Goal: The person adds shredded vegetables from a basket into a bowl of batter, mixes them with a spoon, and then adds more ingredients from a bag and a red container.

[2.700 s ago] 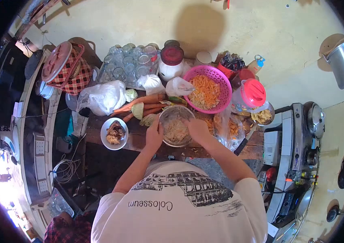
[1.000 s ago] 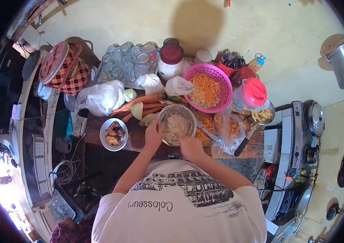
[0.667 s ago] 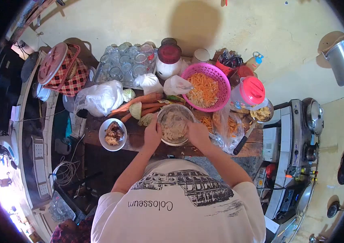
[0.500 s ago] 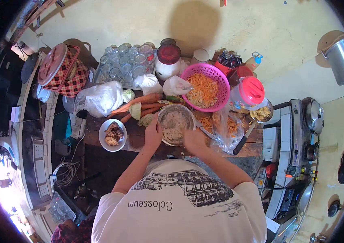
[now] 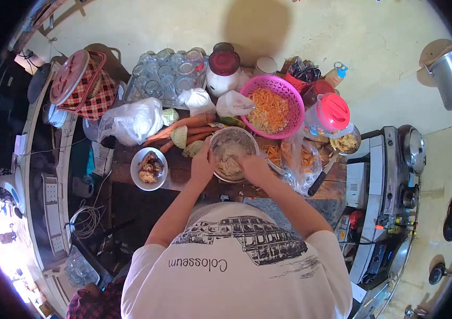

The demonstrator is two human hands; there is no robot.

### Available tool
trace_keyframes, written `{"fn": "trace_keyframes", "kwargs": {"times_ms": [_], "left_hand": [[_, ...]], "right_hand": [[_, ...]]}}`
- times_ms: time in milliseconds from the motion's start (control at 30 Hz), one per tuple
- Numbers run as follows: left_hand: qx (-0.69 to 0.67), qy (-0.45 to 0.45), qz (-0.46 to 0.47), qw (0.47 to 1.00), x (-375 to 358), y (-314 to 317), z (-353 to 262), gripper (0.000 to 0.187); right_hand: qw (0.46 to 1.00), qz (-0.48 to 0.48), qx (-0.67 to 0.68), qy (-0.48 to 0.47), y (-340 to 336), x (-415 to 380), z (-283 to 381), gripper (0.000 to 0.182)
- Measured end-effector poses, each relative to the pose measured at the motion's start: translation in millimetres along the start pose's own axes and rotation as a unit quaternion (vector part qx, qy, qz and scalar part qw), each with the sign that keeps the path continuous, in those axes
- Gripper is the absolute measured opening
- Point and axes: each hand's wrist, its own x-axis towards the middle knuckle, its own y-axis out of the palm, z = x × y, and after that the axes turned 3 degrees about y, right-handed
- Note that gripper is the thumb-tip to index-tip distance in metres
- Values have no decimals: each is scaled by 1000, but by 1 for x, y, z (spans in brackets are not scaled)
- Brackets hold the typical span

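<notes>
The shirt (image 5: 258, 282) read "Colosseum", inverted; the left hand (image 5: 203, 162) clasped the bowl (image 5: 241, 137); the right hand (image 5: 254, 168), fingertips hidden inside, had an indeterminable grip.

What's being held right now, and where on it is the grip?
The metal bowl: the left hand grips its rim at the left side. The right hand reaches into the mixture; whether it holds anything there is hidden.

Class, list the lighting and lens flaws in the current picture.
Head view: wide-lens distortion bends the tiled counter; corners go black; glare washes out the lower left; a shadow darkens the wall; the bowl's mixture lacks clear detail.
</notes>
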Motion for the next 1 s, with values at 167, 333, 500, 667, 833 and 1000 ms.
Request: {"fn": "trace_keyframes", "kwargs": {"times_ms": [167, 333, 500, 667, 833, 1000], "left_hand": [[-21, 5, -5, 1000, -2, 3, 4, 42], [1, 8, -15, 1000, -2, 3, -1, 42], [5, -9, 6, 1000, -1, 1, -3, 42], [9, -10, -6, 1000, -2, 5, 1, 44], [22, -18, 11, 1000, 0, 0, -2, 44], [24, -27, 20, 999, 3, 3, 1, 45]], "right_hand": [[998, -24, 52, -11, -31, -30, 11, 20], [996, 16, 28, 81, -22, -43, 22, 15], [993, -74, 19, 95, -8, -15, -10, 22], [994, -19, 43, 102, -22, -29, 16, 22], [989, 44, -46, 134, 4, -25, 5, 23], [991, -115, -36, 54, -30, 11, -18, 22]]}}
